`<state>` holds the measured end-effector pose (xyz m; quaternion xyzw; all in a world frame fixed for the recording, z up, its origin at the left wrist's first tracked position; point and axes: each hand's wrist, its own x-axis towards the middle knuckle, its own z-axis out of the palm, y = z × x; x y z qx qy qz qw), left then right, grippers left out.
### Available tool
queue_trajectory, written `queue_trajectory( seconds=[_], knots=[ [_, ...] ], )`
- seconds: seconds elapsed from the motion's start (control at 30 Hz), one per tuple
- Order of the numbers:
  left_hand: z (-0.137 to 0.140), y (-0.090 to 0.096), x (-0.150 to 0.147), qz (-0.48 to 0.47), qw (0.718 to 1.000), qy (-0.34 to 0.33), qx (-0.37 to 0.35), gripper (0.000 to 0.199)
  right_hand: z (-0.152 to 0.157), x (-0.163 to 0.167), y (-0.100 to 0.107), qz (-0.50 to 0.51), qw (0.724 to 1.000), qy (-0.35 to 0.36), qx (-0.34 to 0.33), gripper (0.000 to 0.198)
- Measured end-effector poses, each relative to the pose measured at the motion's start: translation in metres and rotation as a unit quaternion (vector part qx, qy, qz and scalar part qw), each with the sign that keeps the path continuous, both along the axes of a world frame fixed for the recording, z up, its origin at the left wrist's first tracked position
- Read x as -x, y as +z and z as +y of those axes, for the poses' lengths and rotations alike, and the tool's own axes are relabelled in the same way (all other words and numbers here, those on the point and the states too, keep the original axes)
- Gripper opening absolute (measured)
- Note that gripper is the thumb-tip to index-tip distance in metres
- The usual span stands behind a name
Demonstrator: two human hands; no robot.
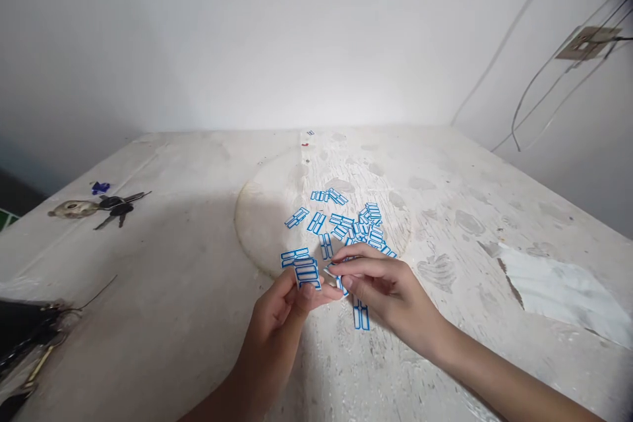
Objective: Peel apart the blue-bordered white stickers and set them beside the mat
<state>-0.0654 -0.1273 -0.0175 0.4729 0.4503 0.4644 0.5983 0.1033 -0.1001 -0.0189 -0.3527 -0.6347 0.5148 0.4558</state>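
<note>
Small white cards printed with blue outlined boxes are spread over the tabletop, most of them in a loose pile [363,227] just beyond my hands. My left hand [284,316] is closed on several of these cards [306,272], fanned between thumb and fingers. Close beside it, my right hand [380,280] pinches one small card [341,283], partly covered by the fingers. The tips of both hands nearly meet. Under my right wrist a single card [361,314] lies on the table.
To the left are a bunch of keys [119,206] and a crumpled blue scrap [101,187]. A black item [27,330] lies at the near left edge. On the right rests a torn white sheet [564,287]. A wall [277,53] bounds the table [163,264] at the back.
</note>
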Motion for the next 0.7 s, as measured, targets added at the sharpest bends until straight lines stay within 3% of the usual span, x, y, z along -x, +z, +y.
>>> queue_trajectory(
  seconds=[0.17,0.5,0.7],
  knots=[
    [-0.001,-0.002,-0.001,0.014,1.000,-0.004,0.019,0.026,-0.003,0.003,-0.004,0.036,0.999,-0.029,0.018,0.038],
    [-0.001,0.000,0.003,0.115,0.993,-0.029,-0.010,0.026,-0.004,0.002,-0.004,0.118,0.977,0.013,0.177,0.050],
    [0.003,0.002,0.002,0.118,0.993,-0.008,0.001,0.027,0.001,-0.010,0.007,0.078,0.984,-0.005,0.159,0.042]
  ],
)
